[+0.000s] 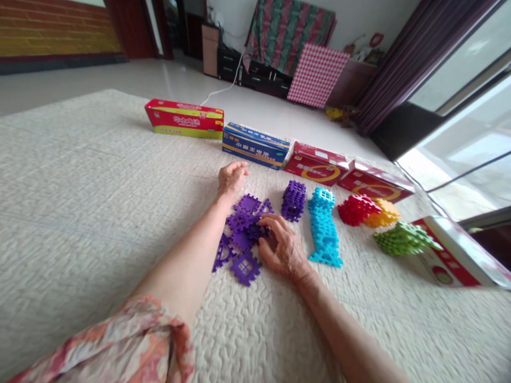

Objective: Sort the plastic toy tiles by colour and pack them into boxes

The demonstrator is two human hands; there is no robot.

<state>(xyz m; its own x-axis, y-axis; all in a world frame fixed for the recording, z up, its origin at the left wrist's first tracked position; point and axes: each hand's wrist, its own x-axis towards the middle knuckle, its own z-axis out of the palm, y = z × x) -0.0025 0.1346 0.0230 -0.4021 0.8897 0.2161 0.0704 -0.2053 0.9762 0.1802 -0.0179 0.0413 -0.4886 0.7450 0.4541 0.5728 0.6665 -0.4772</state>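
In the head camera's view, a person works over loose purple interlocking pieces (241, 239) spread on a pale quilted cover (99, 186), between the two forearms. The left hand (233, 178), its arm in a floral sleeve (131, 340), is curled narrow just beyond the pile, its contents hidden. The right hand (284, 247) reaches the pile's right edge, thumb and fingers parted around dark purple pieces; whether they grip one cannot be told. To the right stand a purple stack (294, 201) and a longer light-blue stack (325, 229), followed by red pieces (357, 209), yellow pieces (385, 213) and green pieces (405, 238). Behind them runs a row of printed boxes, with a blue box (255, 146) near the left hand
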